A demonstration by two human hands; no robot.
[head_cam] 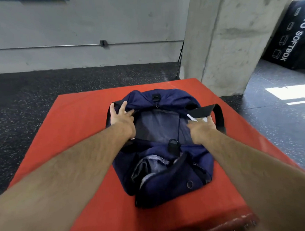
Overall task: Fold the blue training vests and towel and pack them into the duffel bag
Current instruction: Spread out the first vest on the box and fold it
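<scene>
Centred on the red mat [81, 129]: the navy duffel bag [172, 100], main opening unzipped. Soft-sided, so liable to sag shut or skid if tugged unevenly, snagging whatever goes in. Long axis running away from the viewer, gaping end pocket pointing near. Left hand [119, 117] splayed flat on the left rim. Right hand [201, 128] at the right rim beside the black strap [219, 117]; grip too blurred to tell.

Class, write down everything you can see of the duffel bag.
The bag is navy, soft fabric, slumped on a red mat. Its top gapes open, showing dark lining; the near end pocket is open, grey inside. A black strap loops on its right. The left hand touches its left rim; the right hand grips the right rim.
</scene>
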